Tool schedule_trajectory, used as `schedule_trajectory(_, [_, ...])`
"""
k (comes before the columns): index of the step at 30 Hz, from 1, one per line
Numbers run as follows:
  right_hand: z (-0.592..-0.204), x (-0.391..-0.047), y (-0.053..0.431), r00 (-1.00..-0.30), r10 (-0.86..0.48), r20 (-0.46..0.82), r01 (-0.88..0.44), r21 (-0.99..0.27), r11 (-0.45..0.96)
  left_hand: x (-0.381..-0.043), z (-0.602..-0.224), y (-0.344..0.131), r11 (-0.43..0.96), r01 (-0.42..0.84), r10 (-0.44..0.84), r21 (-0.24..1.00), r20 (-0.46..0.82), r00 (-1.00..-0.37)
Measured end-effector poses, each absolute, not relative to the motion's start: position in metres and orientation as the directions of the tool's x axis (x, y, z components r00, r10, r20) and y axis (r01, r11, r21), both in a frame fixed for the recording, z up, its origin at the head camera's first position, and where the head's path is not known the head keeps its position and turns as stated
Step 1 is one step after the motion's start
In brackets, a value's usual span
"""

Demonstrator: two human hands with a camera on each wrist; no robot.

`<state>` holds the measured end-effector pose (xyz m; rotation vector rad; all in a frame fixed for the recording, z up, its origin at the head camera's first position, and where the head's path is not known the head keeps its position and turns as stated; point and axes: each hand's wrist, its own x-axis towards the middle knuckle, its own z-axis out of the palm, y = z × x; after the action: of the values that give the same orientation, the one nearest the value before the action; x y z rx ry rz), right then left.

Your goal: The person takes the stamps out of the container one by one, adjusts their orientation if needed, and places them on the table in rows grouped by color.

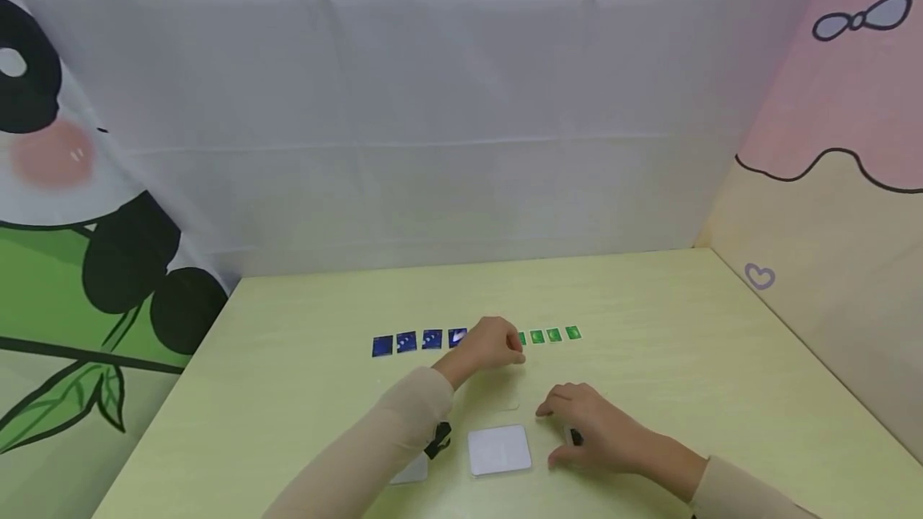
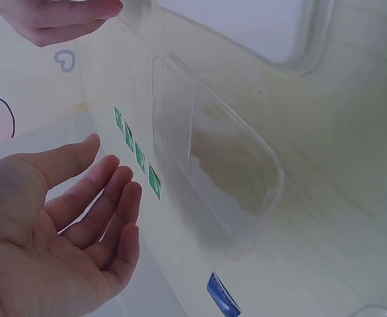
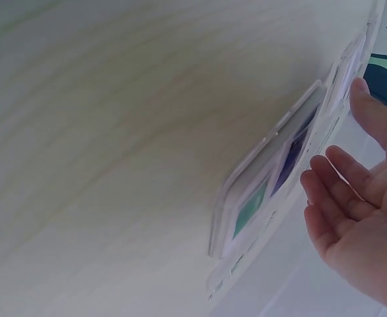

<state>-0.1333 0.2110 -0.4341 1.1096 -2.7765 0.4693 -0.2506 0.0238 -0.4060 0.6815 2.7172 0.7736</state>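
- Nearest to the head camera reaches my left arm, in a beige sleeve (image 1: 360, 455), over the front part of the pale yellow table (image 1: 649, 303).
- At its end is my left hand (image 1: 490, 343), just beside the green cards (image 1: 554, 335); its fingers are softly bent, the thumb apart, and it grasps nothing. Whether the fingertips touch the table, I cannot tell.
- These green cards lie in a short row; the left wrist view shows four, while in the head view my hand partly covers the leftmost.
- Between this row and the white case (image 1: 499, 449), a shallow clear plastic piece (image 2: 220, 152) lies on the table.
- That white case lies flat, between my left sleeve and my right hand (image 1: 602, 435).
- My right hand is also released: its fingers are loosely bent, the thumb apart, and nothing is held.
- Near it, the right wrist view shows a flat case (image 3: 271, 188) with one green patch and one purple-blue patch; whether they are inside or reflected, I cannot tell.
- Further left, four dark blue cards (image 1: 407, 341) make another row; my left arm is near the last one.
- Another white case (image 1: 411, 471) is partly hidden by my left sleeve.
- Behind the table hangs a white cloth (image 1: 447, 102); on the right wall is drawn a small purple heart (image 1: 759, 276).
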Motion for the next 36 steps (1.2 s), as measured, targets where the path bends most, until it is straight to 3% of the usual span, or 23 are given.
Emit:
schedule_trajectory(8, [-0.436,-0.131,0.215,-0.732,-0.641,0.23,-0.681,-0.26,0.685,-0.244,-0.404,0.023,0.724,0.389,0.523,0.57,-0.086,-0.848])
schedule_trajectory(17, [-0.433,-0.132,0.227,-0.761,-0.629,0.16,-0.644,-0.302,0.702,-0.235,-0.404,0.023,0.705,0.404,0.555,0.583,-0.098,-0.826])
schedule_trajectory(36, [-0.434,-0.124,0.245,-0.781,-0.606,0.151,-0.622,-0.281,0.731,-0.217,-0.406,0.027,0.688,0.424,0.587,0.589,-0.109,-0.802])
